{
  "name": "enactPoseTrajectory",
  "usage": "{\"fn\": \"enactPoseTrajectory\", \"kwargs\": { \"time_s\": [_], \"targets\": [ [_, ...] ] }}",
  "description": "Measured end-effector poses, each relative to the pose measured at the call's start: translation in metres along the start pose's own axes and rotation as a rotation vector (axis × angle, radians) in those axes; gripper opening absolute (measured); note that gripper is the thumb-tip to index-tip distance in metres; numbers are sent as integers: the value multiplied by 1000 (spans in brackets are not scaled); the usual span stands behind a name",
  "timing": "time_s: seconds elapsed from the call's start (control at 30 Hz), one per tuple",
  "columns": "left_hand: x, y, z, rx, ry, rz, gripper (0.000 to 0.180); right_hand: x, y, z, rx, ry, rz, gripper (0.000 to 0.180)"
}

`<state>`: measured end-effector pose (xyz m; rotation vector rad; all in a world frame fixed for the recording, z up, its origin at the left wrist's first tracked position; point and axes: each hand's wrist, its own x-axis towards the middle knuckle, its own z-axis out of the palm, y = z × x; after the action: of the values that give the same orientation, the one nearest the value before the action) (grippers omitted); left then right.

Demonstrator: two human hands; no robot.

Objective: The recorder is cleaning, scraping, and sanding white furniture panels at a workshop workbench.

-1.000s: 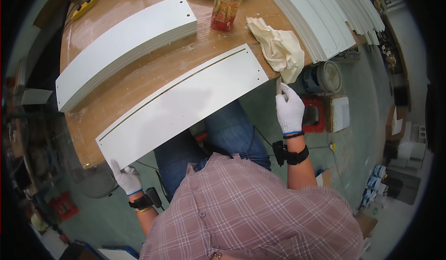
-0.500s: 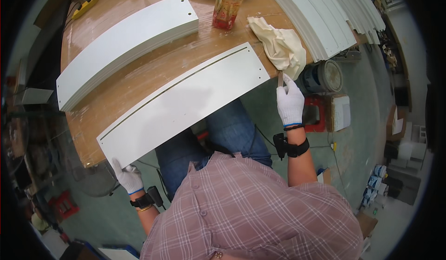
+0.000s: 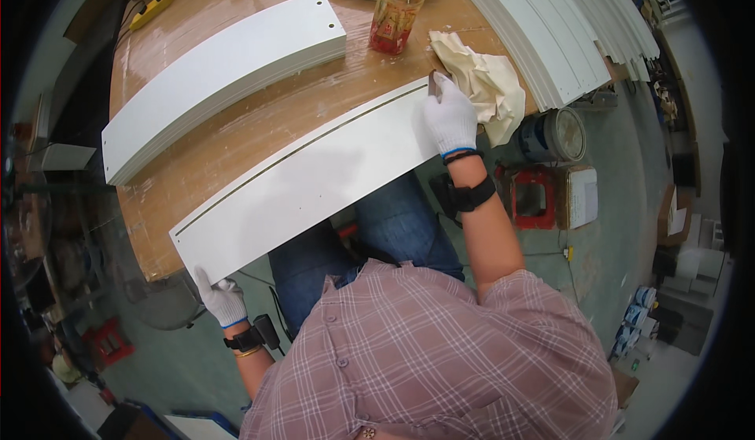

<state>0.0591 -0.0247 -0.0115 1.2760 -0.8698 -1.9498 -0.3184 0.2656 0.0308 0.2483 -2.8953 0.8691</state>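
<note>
A long white curved panel [image 3: 314, 176] with a dark slot along its far edge lies slantwise at the table's near side. My left hand [image 3: 222, 298], in a white knit glove, holds the panel's lower left corner, thumb on top and fingers underneath. At the panel's right end is my right hand [image 3: 452, 117], gloved too. Pinched between its thumb and fingers is a small thin brown strip [image 3: 432, 84], held at the panel's far edge by the slot's end. The strip's kind is not clear. A crumpled cream cloth [image 3: 491, 86] lies just right of that hand.
Behind the panel, a stack of curved white panels [image 3: 228, 74] rests on the brown table [image 3: 169, 208]. A bottle [image 3: 395, 15] with reddish contents stands beyond it. More white boards [image 3: 543, 31] lie at the right. A bucket [image 3: 560, 135] and a red stool [image 3: 533, 196] stand on the floor.
My right hand has moved left and away from me, from the panel's right corner onto its right end, carrying the brown strip. My left hand keeps its hold.
</note>
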Motion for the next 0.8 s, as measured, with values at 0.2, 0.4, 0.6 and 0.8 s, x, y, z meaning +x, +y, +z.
{"fn": "enactPoseTrajectory", "kwargs": {
  "time_s": [0.2, 0.4, 0.6, 0.8],
  "targets": [
    [-4, 2, 2, 1, 10, 27, 22, -49, 19, -34, -13, 4, 110, 38],
    [-5, 3, 1, -20, -28, 29, 21, -54, 3, -32, 39, 56, 62, 37],
    [-7, 3, 10, -13, -11, 33, 21, -46, 22, -24, 5, 63, 54, 44],
    [-1, 2, -9, -41, -47, 10, 22, -87, 31, -61, -93, -11, 182, 40]
  ]
}}
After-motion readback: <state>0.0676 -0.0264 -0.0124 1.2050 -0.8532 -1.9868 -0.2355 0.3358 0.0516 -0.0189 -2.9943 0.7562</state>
